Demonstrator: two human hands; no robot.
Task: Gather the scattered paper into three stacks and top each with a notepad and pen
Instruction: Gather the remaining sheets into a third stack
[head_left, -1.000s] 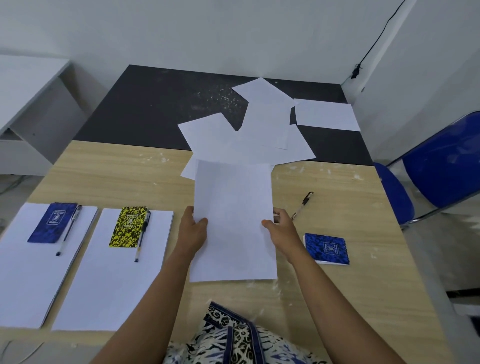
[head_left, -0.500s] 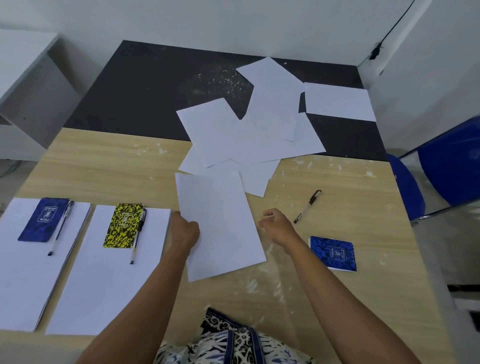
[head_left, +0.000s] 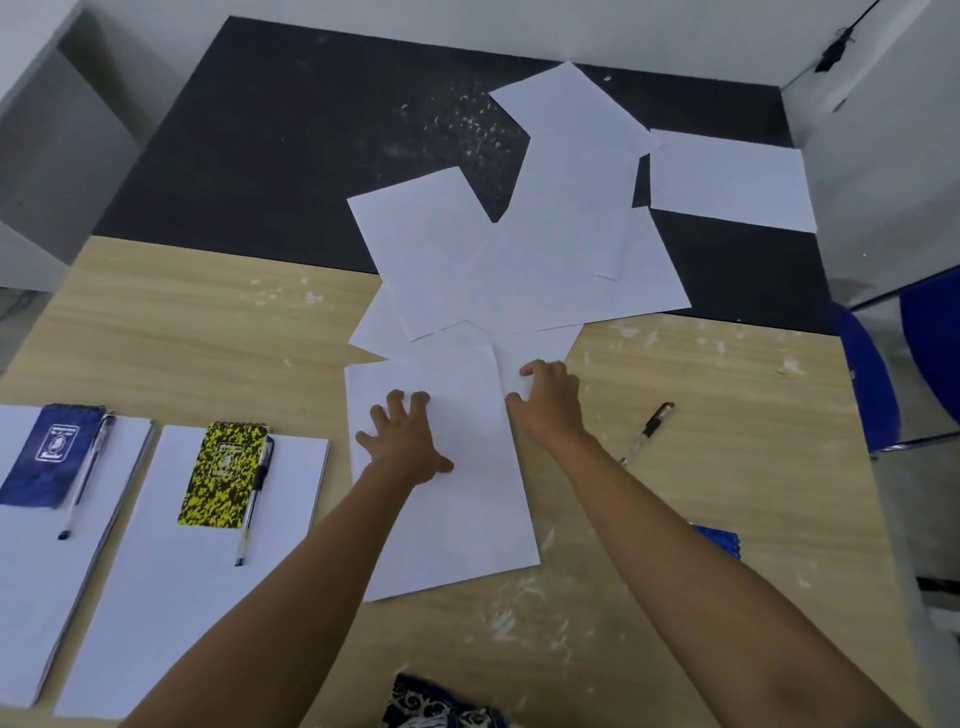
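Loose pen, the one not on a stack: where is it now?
In the head view the loose pen lies on the wooden table, just right of the right forearm, past the right hand, with the partly hidden blue notepad nearer the person.

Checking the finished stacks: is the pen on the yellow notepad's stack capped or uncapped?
Cannot tell. The pen lies beside the yellow notepad on that stack, too small to show a cap.

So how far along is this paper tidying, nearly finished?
About two thirds. Two stacks look done: the far-left stack carries a blue notepad and pen, the next stack a yellow notepad and pen. The left hand presses the third stack; the right hand touches a loose sheet. Scattered sheets, the spare pen and second blue notepad remain.
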